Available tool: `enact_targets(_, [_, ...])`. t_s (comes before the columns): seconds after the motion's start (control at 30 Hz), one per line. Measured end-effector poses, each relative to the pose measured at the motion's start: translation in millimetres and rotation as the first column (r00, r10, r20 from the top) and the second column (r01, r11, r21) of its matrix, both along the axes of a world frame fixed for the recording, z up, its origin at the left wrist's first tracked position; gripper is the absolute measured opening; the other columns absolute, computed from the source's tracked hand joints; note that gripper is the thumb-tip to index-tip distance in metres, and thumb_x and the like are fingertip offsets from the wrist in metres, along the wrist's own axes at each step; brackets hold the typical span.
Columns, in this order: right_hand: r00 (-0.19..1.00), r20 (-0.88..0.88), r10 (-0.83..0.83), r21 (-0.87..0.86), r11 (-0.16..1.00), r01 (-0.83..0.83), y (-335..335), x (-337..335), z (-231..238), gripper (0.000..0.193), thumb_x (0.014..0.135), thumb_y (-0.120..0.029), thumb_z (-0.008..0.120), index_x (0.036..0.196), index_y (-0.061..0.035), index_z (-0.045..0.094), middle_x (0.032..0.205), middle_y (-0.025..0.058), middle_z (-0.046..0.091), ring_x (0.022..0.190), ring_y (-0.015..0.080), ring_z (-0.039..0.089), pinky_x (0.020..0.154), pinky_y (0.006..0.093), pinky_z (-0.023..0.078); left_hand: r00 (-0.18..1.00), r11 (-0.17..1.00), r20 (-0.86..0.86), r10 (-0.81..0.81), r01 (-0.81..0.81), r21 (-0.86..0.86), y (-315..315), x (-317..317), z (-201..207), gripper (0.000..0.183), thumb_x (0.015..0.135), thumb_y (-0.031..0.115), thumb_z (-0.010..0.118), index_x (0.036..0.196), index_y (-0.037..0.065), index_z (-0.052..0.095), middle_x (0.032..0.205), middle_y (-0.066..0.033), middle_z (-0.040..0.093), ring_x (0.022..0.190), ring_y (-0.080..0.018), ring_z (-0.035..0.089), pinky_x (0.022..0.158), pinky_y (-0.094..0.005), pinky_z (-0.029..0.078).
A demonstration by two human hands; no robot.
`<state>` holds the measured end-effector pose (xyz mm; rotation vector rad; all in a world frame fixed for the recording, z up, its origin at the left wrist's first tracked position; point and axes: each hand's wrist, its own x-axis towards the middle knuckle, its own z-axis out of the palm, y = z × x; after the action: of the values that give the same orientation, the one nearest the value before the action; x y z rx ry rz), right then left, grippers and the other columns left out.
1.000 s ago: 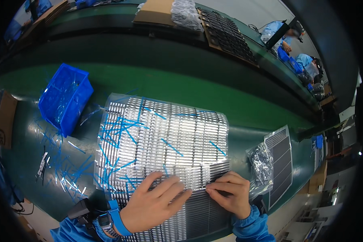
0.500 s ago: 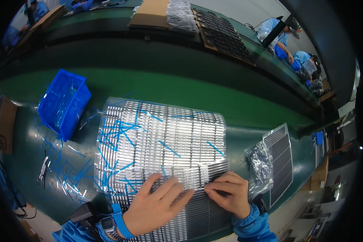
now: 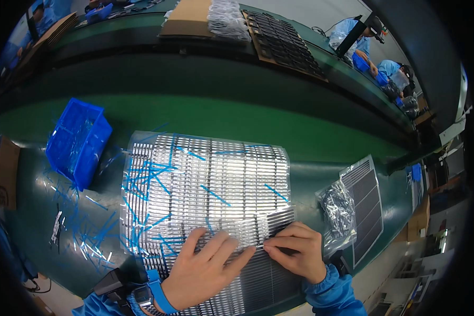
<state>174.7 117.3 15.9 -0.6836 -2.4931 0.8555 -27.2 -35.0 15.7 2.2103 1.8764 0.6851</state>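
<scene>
A large sheet (image 3: 195,179) carrying rows of narrow silvery strips lies in front of me, with thin blue strips scattered over it. My left hand (image 3: 208,268) rests on its near part, fingers spread, the index fingertip close to my right hand's fingertips. My right hand (image 3: 297,250) pinches with thumb and forefinger at the border between the silvery rows and a dark, bare striped area (image 3: 268,276). What sits in that pinch is too small to make out. A blue watch band (image 3: 160,292) circles my left wrist.
A blue bin (image 3: 79,142) stands at the left, with loose blue strips (image 3: 92,229) strewn near it. At the right, a clear bag of small parts (image 3: 337,213) lies against a dark striped sheet (image 3: 364,210). Beyond a raised shelf with cardboard (image 3: 187,18) and a black grid tray (image 3: 284,42), other people work.
The whole view has shifted slightly, moving most things a little to the left. Both hands keep nearly the same pose and place on the sheet.
</scene>
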Motion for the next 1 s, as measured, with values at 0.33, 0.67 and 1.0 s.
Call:
enact_targets(0.33, [1.000, 0.000, 0.001, 0.000, 1.000, -0.001, -0.8, -2.3, -0.1, 0.021, 0.071, -0.007, 0.087, 0.091, -0.0107, 0.082, 0.081, 0.0012, 0.071, 0.067, 0.0176, 0.061, 0.062, 0.0316, 0.049, 1.000, 0.997, 0.012, -0.023, 0.024, -0.067, -0.9, 0.9, -0.5, 0.058, 0.083, 0.043, 0.076, 0.134, 0.018, 0.065, 0.117, -0.0039, 0.059, 0.121, -0.0225, 0.053, 0.103, -0.0534, 0.039])
enact_targets(0.67, [1.000, 0.013, -0.023, -0.016, 1.000, 0.023, 1.8, -1.9, 6.5, 0.018, 0.071, -0.009, 0.087, 0.089, -0.0095, 0.082, 0.079, 0.0037, 0.072, 0.070, 0.0188, 0.066, 0.065, 0.0311, 0.053, 1.000, 1.000, 0.007, -0.015, 0.015, -0.022, 1.1, -0.2, 1.0, 0.059, 0.081, 0.044, 0.077, 0.133, 0.019, 0.066, 0.118, -0.0030, 0.059, 0.120, -0.0224, 0.053, 0.103, -0.0532, 0.039])
enact_targets(1.0, [1.000, -0.001, 0.007, -0.070, 0.998, -0.007, 4.9, 1.3, 9.1, 0.015, 0.076, -0.007, 0.084, 0.091, -0.0091, 0.081, 0.083, 0.0042, 0.072, 0.073, 0.0207, 0.067, 0.066, 0.0331, 0.054, 1.000, 0.999, -0.021, 0.002, -0.002, -0.033, 1.4, 2.4, 1.8, 0.060, 0.077, 0.046, 0.080, 0.132, 0.024, 0.067, 0.116, -0.0006, 0.057, 0.119, -0.0208, 0.053, 0.104, -0.0514, 0.036])
